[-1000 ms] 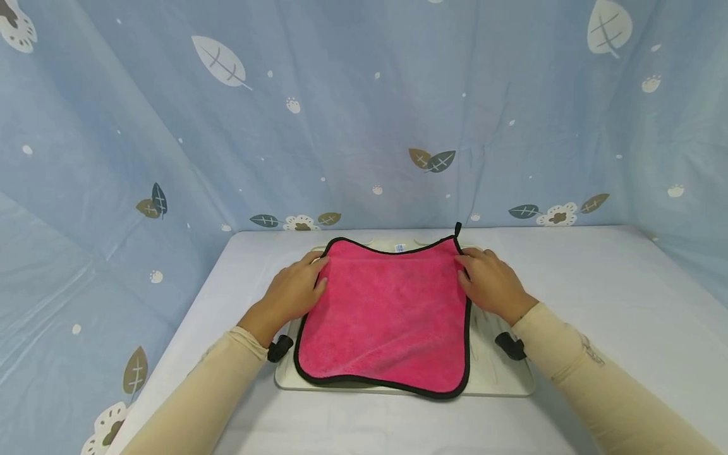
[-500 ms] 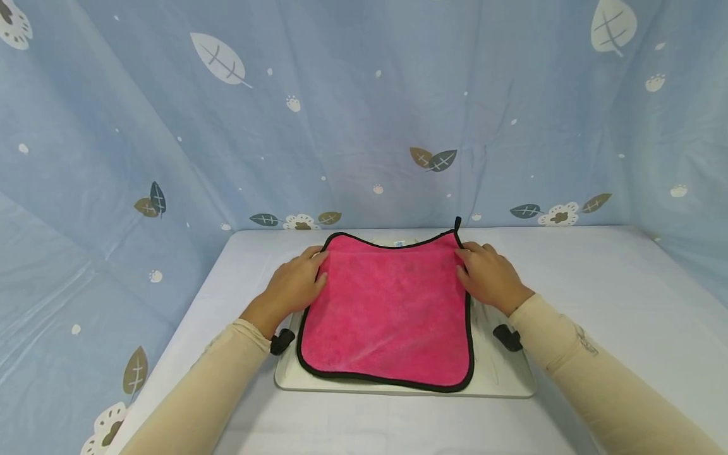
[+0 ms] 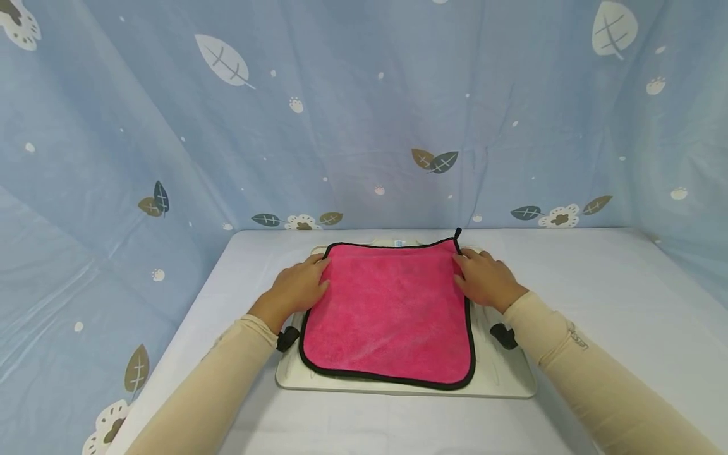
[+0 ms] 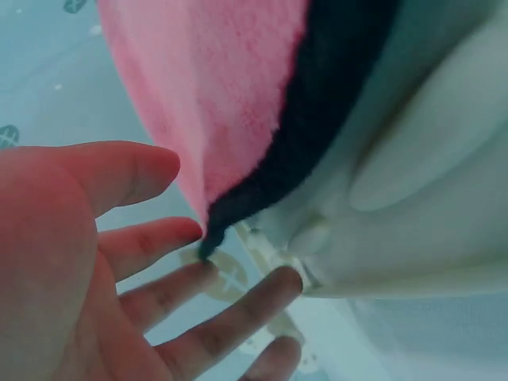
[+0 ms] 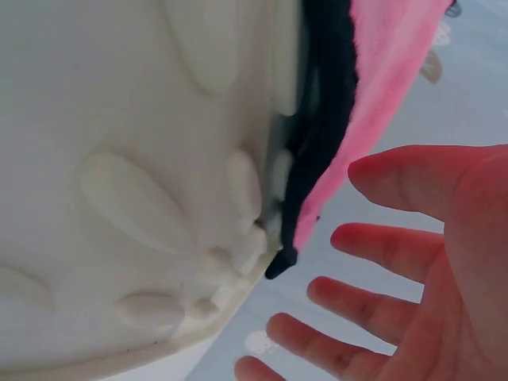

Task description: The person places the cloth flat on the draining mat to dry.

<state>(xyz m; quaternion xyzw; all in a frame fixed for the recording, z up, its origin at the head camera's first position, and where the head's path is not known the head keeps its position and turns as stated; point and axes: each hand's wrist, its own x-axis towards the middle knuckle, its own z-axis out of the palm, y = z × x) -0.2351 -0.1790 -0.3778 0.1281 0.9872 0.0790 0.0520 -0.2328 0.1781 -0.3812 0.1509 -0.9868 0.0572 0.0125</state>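
Observation:
A pink cloth (image 3: pixel 392 309) with black edging and a small loop at its far right corner is spread over a cream plastic tray (image 3: pixel 514 379). My left hand (image 3: pixel 298 284) is at the cloth's left edge. In the left wrist view its thumb and fingers are spread, with the index fingertip right at the cloth's dark corner (image 4: pixel 210 246). On the opposite edge is my right hand (image 3: pixel 486 278). The right wrist view shows its fingers (image 5: pixel 381 246) relaxed and separated, a small gap from the pink edge. Much of the tray is hidden underneath.
Raised petal shapes (image 5: pixel 131 194) mark the tray's surface. A white-covered table (image 3: pixel 603 303) supports it, and a blue leaf-print curtain (image 3: pixel 364 114) hangs behind and at both sides. Black wrist fittings (image 3: pixel 288 338) show by both sleeves.
The cloth's near edge has moved back from beyond the tray's front rim to inside it. Its sagging far edge has straightened. Both hands stay at the sides, shifting slightly.

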